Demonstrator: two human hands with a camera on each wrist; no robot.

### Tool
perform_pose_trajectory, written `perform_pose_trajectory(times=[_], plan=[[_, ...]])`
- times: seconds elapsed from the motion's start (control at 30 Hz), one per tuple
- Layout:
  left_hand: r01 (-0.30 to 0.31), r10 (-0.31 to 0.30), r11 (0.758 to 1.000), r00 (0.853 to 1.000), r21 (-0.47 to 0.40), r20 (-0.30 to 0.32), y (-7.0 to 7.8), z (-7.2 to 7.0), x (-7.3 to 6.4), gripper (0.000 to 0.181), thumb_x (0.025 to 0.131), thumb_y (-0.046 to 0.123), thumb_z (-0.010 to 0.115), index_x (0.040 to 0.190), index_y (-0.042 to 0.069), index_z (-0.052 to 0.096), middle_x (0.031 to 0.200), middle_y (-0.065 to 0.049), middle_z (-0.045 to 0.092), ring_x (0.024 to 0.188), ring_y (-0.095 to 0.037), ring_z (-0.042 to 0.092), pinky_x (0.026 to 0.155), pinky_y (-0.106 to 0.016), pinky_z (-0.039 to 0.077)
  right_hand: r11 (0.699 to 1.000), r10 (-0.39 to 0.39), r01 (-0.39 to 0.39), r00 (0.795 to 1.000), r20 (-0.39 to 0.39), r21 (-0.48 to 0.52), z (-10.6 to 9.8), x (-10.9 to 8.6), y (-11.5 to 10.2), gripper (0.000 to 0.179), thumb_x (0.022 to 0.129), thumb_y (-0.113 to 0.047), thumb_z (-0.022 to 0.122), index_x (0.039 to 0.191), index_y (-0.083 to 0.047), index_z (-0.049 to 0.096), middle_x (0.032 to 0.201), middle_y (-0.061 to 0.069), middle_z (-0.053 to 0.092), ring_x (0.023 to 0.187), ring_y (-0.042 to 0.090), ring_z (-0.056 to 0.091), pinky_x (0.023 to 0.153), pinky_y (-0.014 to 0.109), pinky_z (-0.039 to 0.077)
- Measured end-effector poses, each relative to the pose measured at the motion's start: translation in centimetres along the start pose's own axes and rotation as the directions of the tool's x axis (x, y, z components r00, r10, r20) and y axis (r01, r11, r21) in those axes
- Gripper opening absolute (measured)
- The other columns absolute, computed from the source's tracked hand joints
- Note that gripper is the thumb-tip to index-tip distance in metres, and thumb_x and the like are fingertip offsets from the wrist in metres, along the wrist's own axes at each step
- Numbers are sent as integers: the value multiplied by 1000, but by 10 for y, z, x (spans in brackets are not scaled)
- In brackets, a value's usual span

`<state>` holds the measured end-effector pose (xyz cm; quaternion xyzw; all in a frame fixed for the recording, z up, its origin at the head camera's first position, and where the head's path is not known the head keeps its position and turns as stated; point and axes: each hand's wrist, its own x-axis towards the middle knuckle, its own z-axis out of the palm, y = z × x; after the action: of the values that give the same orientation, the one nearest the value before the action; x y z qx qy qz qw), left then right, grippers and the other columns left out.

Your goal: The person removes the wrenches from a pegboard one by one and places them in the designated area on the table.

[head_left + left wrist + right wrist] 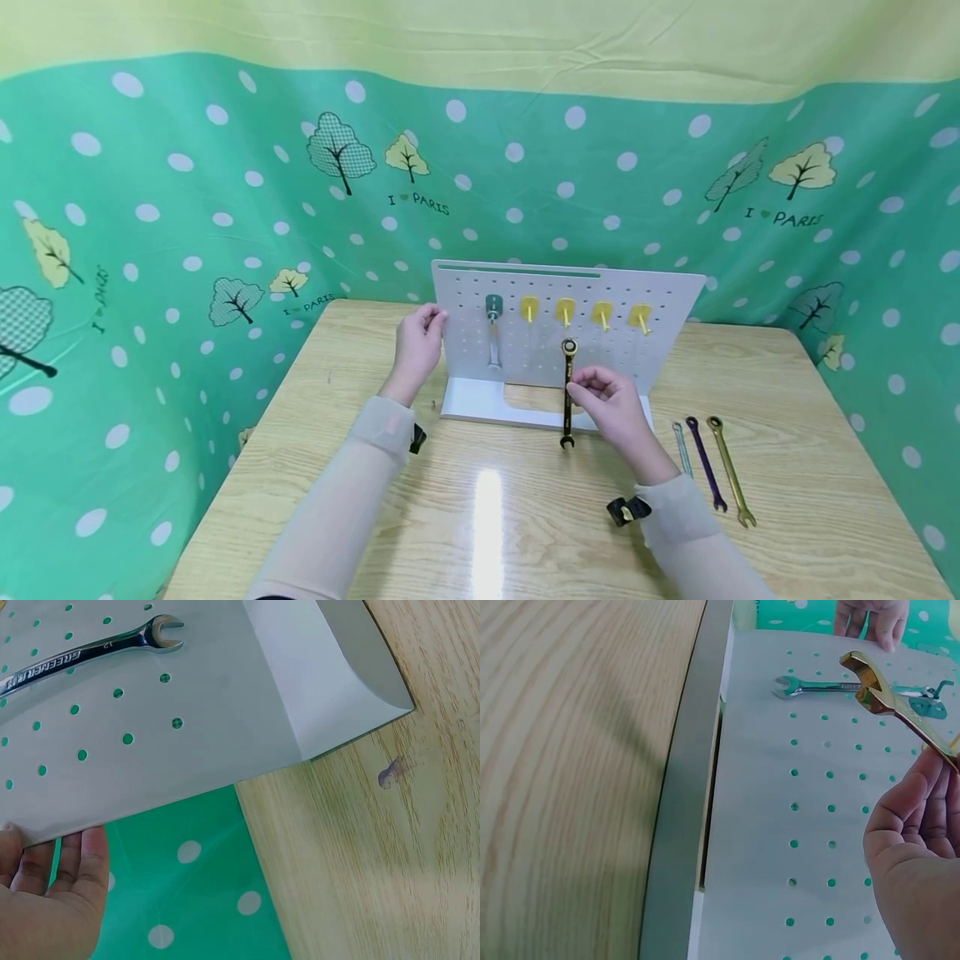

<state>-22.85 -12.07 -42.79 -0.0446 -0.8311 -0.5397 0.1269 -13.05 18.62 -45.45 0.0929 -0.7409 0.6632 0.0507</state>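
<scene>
Currently, the right grip (611, 406) pinches a gold wrench (567, 404) mid-shaft, ring end up, before the pegboard (468, 354) and below its yellow hooks (566, 312). The left grip (418, 343) pinches the board's left edge, near a hanging silver wrench (493, 346). Three more wrenches (706, 464) lie rightward on the tabletop (810, 433).

Seemingly narrow gap between held wrench (567, 412) and jutting yellow hook (566, 312).
</scene>
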Motion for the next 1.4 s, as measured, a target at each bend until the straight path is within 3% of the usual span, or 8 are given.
perform_pose_trajectory(times=[0.17,0.83,1.1,1.4], plan=[[8,-8,1000,1000,4,2,2,-2,-1,21,108,14,53,109,-1,67,95,-14,70,82,-28,65,69,-34,56,1000,21,-21,1000,-23,-17,-4,-3,1,10,95,1,70,100,9,66,91,17,66,77,21,64,72,26,56],[0,0,1000,1000,-3,7,3,-1,-1,21,107,14,54,105,-2,67,89,-15,68,81,-42,63,59,-28,49,997,53,-57,996,-71,-54,-20,-14,4,10,94,3,69,101,9,65,94,21,65,79,18,63,74,24,56],[-3,3,1000,1000,16,2,3,0,-2,20,108,14,54,104,-1,67,87,-13,67,70,-23,57,57,-27,48,997,54,-59,994,-92,-58,-28,-18,9,12,94,4,69,101,11,65,94,22,65,80,16,64,75,23,56],[9,-9,1000,1000,13,-5,3,1,-1,20,107,14,54,103,0,66,89,-13,69,72,-24,59,58,-27,49,998,40,-46,993,-107,-53,-37,-21,13,12,95,3,69,101,12,64,93,19,66,80,15,65,73,23,56]])
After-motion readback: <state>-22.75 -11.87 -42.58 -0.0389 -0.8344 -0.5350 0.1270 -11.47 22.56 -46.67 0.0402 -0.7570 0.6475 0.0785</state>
